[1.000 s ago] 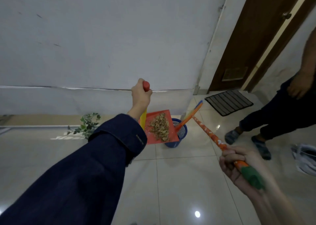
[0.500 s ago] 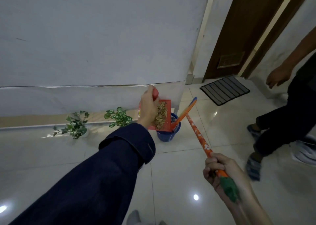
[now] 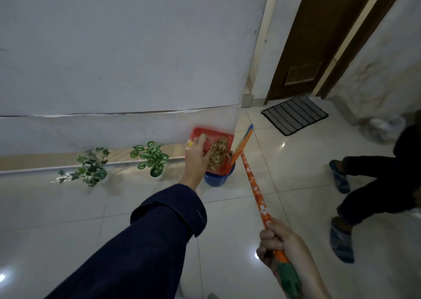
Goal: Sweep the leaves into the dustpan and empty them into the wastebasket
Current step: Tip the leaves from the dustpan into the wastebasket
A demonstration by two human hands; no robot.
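Spillage is judged to be the main risk. The flat red plastic dustpan [image 3: 213,137] is held tilted over the small blue plastic wastebasket [image 3: 217,179], and its lower edge appears about as wide as the basket's mouth. If the pan is tipped too quickly or drifts sideways, the dry brown leaves [image 3: 218,154] could slide past the rim onto the glossy white tiled floor [image 3: 136,196]. The basket looks light; a knock from the pan edge or from the broom could tip it. The orange-bristled head [image 3: 241,148] of the long orange flower-patterned broom handle [image 3: 254,187] lies just beside the pan's right edge and could scatter the leaves if swung.

The dustpan's handle is gripped by the left hand [image 3: 194,160], whose fingers [image 3: 202,140] are curled over the red handle end. The leaves lie in the pan immediately to the right of those fingers, directly above the wastebasket, none yet visibly inside it. The broom handle is clasped by the right hand [image 3: 282,244] near its green end grip [image 3: 289,276], all fingers wrapped round it, well apart from the leaves.
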